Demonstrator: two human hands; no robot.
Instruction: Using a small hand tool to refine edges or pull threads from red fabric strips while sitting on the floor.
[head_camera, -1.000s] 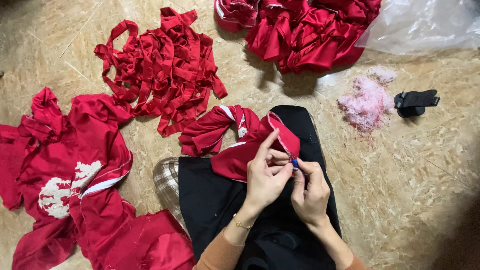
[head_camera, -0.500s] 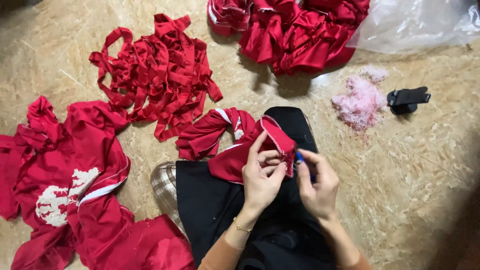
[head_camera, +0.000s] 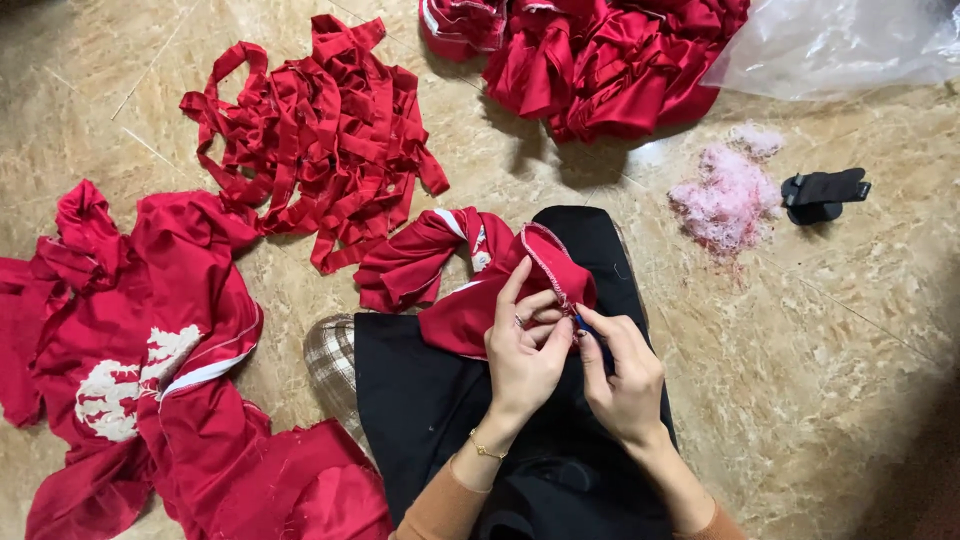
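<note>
Red garment piece (head_camera: 480, 310) lies on my lap, its stitched edge pinched in my left hand (head_camera: 525, 350) while my right hand (head_camera: 620, 375) pinches a small blue tool (head_camera: 580, 322) against the seam, loose red strips (head_camera: 320, 140) already heaped on the floor (head_camera: 850, 330), more garments (head_camera: 150, 370) lying whole beside me.

Up and to the left of the fingers I see a tangled pile of red fabric strips (head_camera: 315, 140). Far left of them lies a red garment with a white emblem (head_camera: 140, 370). Above them sits a heap of red cloth (head_camera: 600, 60), with a clear plastic bag (head_camera: 850, 45) beside it. To their upper right I note pink fluff (head_camera: 728, 195) and a black clip-like object (head_camera: 822, 192) on the marbled floor (head_camera: 850, 350).
</note>
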